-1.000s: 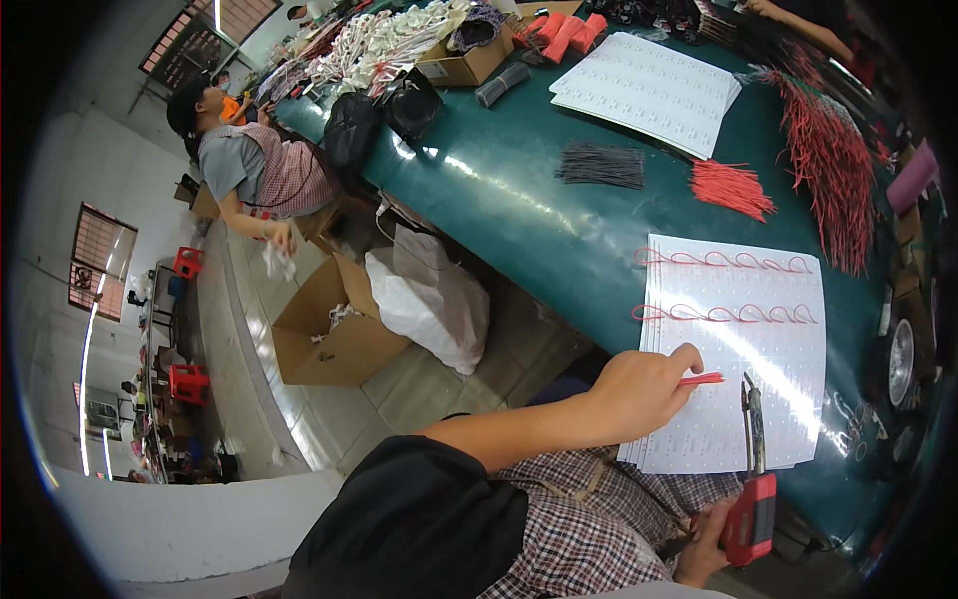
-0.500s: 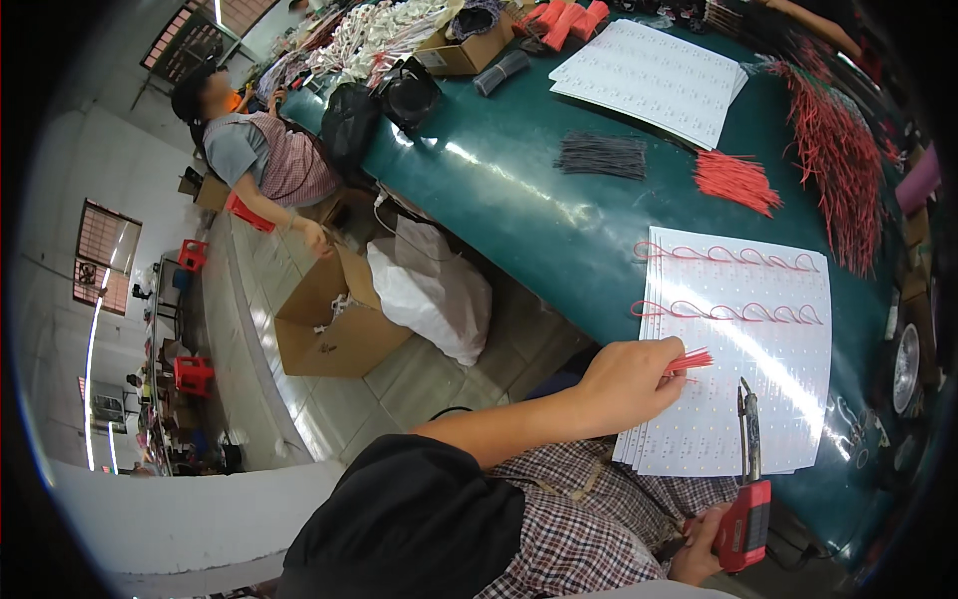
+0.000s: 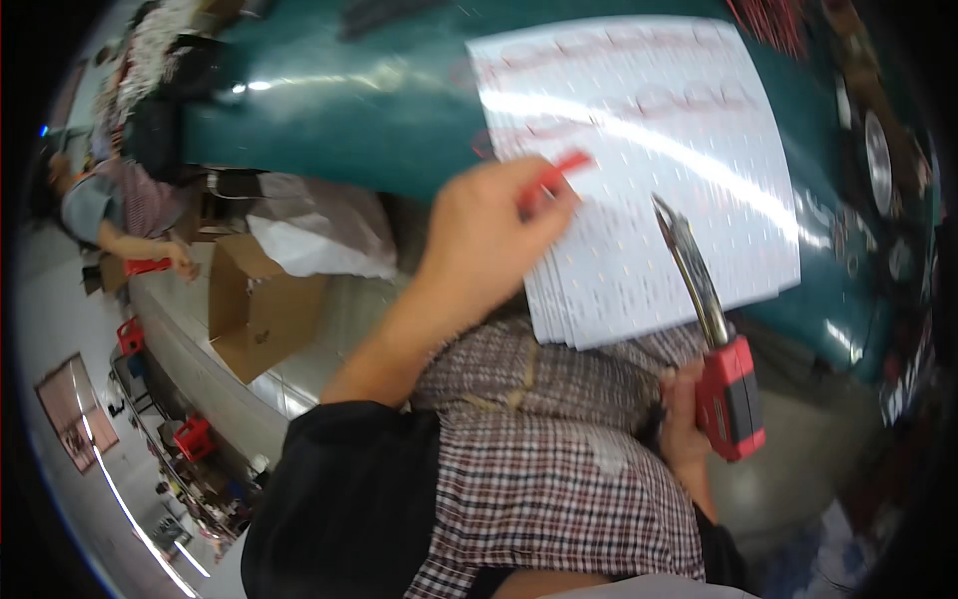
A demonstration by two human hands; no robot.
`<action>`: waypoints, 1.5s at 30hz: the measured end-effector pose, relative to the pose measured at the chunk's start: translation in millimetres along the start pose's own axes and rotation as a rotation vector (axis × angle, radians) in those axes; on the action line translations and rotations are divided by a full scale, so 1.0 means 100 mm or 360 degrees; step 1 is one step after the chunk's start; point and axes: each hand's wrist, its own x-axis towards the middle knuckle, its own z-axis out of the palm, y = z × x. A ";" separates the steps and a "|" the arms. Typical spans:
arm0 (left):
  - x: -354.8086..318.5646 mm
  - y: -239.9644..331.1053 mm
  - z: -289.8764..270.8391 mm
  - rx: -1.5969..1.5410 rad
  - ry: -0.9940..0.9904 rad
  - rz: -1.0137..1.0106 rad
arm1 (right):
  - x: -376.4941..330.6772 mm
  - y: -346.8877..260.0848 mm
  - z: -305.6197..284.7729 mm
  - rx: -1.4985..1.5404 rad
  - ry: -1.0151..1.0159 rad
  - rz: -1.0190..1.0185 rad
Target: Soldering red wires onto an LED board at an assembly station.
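Observation:
My left hand (image 3: 484, 235) is closed round a small bunch of short red wires (image 3: 567, 172), whose ends stick out past the fingers. It hovers over the left part of a stack of white printed circuit sheets (image 3: 659, 240) with rows of small marks. Two rows of looped red wires (image 3: 639, 105) cross the top sheet, blurred here. At the stack's near right edge, my right hand (image 3: 684, 414) grips the red and black handle of a soldering gun (image 3: 733, 399). Its metal tip points up and left over the sheets, apart from the wires.
The green table (image 3: 339, 110) runs across the far side. To the left, an open cardboard box (image 3: 264, 314) and a white sack (image 3: 324, 230) stand on the floor. Another person (image 3: 120, 215) sits at the far left. More red wires (image 3: 773, 22) lie at the top right.
The whole view has shifted and turned, smearing the picture. Both hands now appear higher up, still holding the red wires and the soldering gun.

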 end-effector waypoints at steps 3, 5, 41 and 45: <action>-0.02 0.03 0.01 -0.0097 0.0000 -0.0099 | 0.00 0.00 -0.11 -0.0155 -0.0097 -0.0096; -0.02 0.06 0.03 0.0007 -0.0003 -0.0076 | 0.01 -0.01 -0.10 -0.0308 -0.0078 -0.0129; -0.06 0.04 0.16 0.0179 0.0052 -0.0017 | 0.09 0.04 0.03 -0.0401 -0.0016 -0.0246; -0.04 0.04 0.16 0.0226 0.0147 0.0094 | -0.01 0.18 0.00 -0.0523 -0.0081 0.0006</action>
